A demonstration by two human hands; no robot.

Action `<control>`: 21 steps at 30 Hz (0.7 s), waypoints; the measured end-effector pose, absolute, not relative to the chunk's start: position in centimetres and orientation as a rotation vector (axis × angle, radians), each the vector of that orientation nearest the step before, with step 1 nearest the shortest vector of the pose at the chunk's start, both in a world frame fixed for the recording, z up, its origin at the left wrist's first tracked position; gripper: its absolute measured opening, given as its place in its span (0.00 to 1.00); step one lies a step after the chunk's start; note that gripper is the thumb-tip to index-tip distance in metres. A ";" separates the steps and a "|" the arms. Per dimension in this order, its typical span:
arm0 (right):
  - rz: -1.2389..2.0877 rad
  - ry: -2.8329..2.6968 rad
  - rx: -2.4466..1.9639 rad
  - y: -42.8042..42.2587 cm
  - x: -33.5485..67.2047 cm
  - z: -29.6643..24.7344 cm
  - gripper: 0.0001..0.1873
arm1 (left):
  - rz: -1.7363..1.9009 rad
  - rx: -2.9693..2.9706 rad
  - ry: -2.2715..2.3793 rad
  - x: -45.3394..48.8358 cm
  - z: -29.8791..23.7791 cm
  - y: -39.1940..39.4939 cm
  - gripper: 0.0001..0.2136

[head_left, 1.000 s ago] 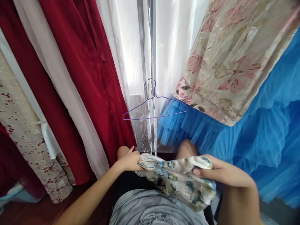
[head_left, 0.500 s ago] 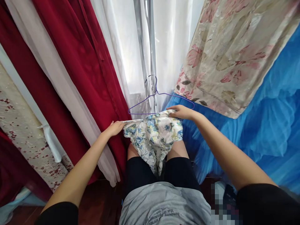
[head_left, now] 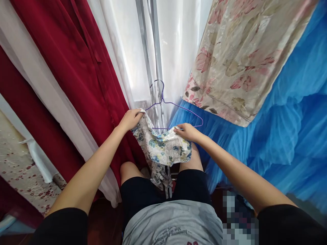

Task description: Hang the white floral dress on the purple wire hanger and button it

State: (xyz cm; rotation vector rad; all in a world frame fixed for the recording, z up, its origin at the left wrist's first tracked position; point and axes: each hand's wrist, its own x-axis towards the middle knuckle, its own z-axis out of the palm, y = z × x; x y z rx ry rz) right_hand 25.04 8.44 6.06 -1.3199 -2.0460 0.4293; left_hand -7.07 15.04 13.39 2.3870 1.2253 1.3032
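Left hand: pinched on the garment's upper edge.
Right hand: closed on the same edge, farther along.
Garment: held between both grips, draped below them.
Hanger: seen just above the grips, its left end hidden by the garment, its right end left bare.
Red cloth: hung left of the left grip.
Blue tulle: spread right of the right grip.

From the wearer's head, the camera faces forward and steeply down, close above the grey shirt.
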 end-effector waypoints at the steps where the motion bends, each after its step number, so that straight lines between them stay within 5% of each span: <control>1: 0.465 -2.024 -1.270 8.0 25.4 6.1 0.13 | 1.264 2.481 1.253 -6.5 13.6 15.0 0.12; 3: 0.517 -1.932 -1.160 7.0 26.6 6.2 0.12 | 1.319 2.530 1.308 -5.9 13.5 14.9 0.14; 9: 0.255 -1.558 -1.152 6.1 31.6 6.0 0.44 | 1.614 2.304 1.260 -5.9 11.8 14.4 0.11; 14: 0.121 -1.653 -1.296 8.8 34.1 6.6 0.32 | 1.575 2.294 1.335 -5.6 11.3 14.2 0.11; 21: 0.027 -1.751 -1.341 10.6 35.8 6.9 0.35 | 1.608 2.430 1.287 -6.4 10.8 13.8 0.14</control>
